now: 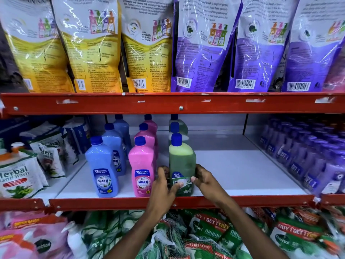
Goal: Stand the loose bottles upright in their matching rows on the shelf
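Standing upright at front of green row, green bottle [182, 165] is held low on its label by both hands — left hand [164, 186] and right hand [205, 181], each grip closed on its sides. Base appears set on shelf [242, 180], near front edge. Blue row [101, 165] and pink row [141, 165] are seen upright beside it, three deep each. No loose bottle is seen lying — task is judged nearly done; only release and small alignment are left.
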Demonstrator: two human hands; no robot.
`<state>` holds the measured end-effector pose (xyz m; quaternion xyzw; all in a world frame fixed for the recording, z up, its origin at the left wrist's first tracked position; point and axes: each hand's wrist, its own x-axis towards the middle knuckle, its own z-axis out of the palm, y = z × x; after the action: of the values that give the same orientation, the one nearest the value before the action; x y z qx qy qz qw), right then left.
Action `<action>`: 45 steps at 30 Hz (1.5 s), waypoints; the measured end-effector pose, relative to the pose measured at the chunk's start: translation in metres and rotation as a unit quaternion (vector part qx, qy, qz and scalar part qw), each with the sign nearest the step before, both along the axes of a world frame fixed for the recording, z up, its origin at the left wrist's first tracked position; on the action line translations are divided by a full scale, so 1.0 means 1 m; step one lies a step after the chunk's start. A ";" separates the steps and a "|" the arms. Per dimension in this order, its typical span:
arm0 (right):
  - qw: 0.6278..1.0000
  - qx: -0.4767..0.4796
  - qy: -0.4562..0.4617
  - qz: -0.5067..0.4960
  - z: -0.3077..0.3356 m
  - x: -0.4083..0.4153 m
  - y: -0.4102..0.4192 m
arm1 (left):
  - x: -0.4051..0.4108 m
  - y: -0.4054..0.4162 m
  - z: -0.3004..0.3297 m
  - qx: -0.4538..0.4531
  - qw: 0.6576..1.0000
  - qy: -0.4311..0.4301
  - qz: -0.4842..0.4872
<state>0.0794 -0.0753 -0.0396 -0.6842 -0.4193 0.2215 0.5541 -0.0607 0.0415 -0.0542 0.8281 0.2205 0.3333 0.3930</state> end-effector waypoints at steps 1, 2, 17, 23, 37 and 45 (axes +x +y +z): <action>1.000 0.003 0.001 -0.004 -0.001 -0.003 -0.002 | -0.003 0.000 0.000 0.012 1.000 -0.007 -0.002; 1.000 0.008 0.003 -0.011 -0.003 -0.008 -0.004 | -0.008 -0.001 -0.002 0.023 1.000 -0.016 -0.004; 0.935 0.054 -0.119 -0.328 -0.020 -0.078 0.055 | -0.057 0.034 -0.014 0.031 0.976 -0.027 0.214; 0.932 0.036 -0.133 -0.336 -0.029 -0.071 0.057 | -0.054 0.042 -0.021 0.034 0.979 -0.020 0.201; 0.883 0.203 -0.264 -0.331 -0.031 -0.137 0.045 | -0.112 0.051 -0.039 0.107 0.948 -0.169 0.247; 0.949 0.024 -0.140 -0.281 -0.024 -0.171 0.129 | -0.120 0.104 -0.022 0.020 0.957 -0.089 0.275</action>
<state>-0.0914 0.0532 -0.0635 -0.7851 -0.2888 -0.0512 0.5456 -0.1807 0.1457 -0.0763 0.7099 0.3973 0.5057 0.2873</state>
